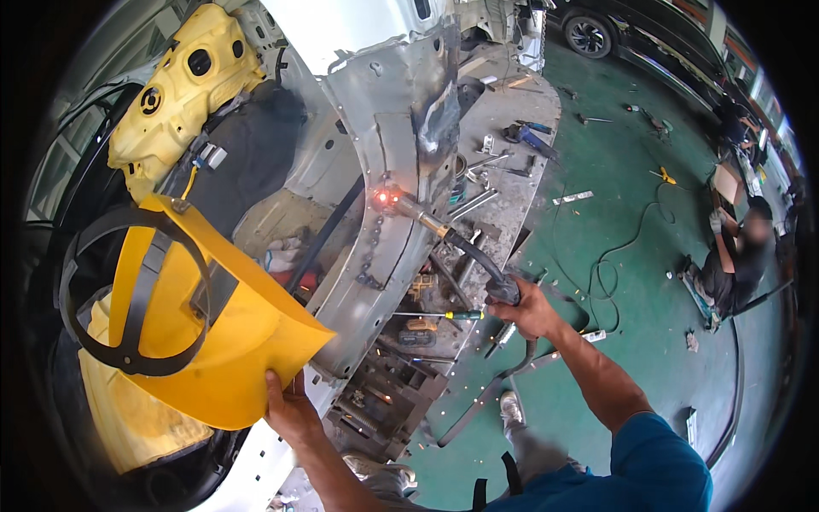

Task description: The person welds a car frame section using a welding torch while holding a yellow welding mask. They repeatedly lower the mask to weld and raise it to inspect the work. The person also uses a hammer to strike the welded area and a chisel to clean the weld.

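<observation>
My right hand (527,309) is wrapped round the black handle of a welding torch (473,252). The torch's tip is at a glowing red spot (386,196) on the bare grey metal of a car body pillar (388,154). A line of dark weld marks (373,243) runs down the metal below the glow. At the left, my left hand (290,408) grips the lower edge of a yellow welding mask (247,341), thumb on the near side. The mask is held to the left of the weld, its black headband (128,341) facing up.
Tools lie on the metal bench (503,188) beyond the car body, among them a blue power tool (533,141) and a screwdriver (465,315). A torch cable (520,363) hangs to the green floor (614,222). Another person (742,256) crouches at the right. Small sparks scatter near my feet.
</observation>
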A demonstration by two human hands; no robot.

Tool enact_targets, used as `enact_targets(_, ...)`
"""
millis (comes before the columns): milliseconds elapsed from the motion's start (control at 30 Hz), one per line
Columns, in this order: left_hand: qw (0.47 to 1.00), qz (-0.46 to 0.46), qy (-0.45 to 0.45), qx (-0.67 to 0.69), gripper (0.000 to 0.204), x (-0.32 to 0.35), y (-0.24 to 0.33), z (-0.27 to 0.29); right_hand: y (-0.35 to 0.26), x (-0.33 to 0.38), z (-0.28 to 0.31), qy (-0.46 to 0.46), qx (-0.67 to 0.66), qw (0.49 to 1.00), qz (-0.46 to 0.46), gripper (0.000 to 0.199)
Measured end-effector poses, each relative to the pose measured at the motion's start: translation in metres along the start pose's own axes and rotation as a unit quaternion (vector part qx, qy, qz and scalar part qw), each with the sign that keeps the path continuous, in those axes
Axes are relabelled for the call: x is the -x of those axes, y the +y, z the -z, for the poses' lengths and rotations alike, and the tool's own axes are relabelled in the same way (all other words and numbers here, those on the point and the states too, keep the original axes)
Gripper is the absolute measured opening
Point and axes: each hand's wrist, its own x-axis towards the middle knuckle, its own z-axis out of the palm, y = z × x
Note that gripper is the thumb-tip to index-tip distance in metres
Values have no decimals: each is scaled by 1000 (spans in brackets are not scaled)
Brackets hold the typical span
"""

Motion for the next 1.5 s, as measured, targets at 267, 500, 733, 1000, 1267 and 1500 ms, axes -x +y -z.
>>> enact_targets(267, 1000, 8, 18, -7, 39, 0, 2, 4, -12, -4, -6, -12, -25, 1000, -8, 29)
enact_targets(500, 1000, 9, 1, -24, 40, 5, -2, -7, -19, -7, -7, -13, -5, 999, -33, 28)
enact_targets(733, 999, 12, -20, -45, 38, 9, -10, -13, -20, -9, -3, -27, -18, 999, -11, 32)
enact_targets(1000, 998, 23, -24, -60, 37, 16, -21, -23, -26, -9, -2, -30, -27, 999, -28, 31)
enact_targets(1267, 994, 55, -71, -66, 35, 55, -32, -60, -50, 0, 0, -30, 20, 997, -63, 33)
enact_targets(1500, 983, 77, -146, -80, 36, 80, -42, -79, -49, 8, 5, -33, -34, 999, 0, 32)
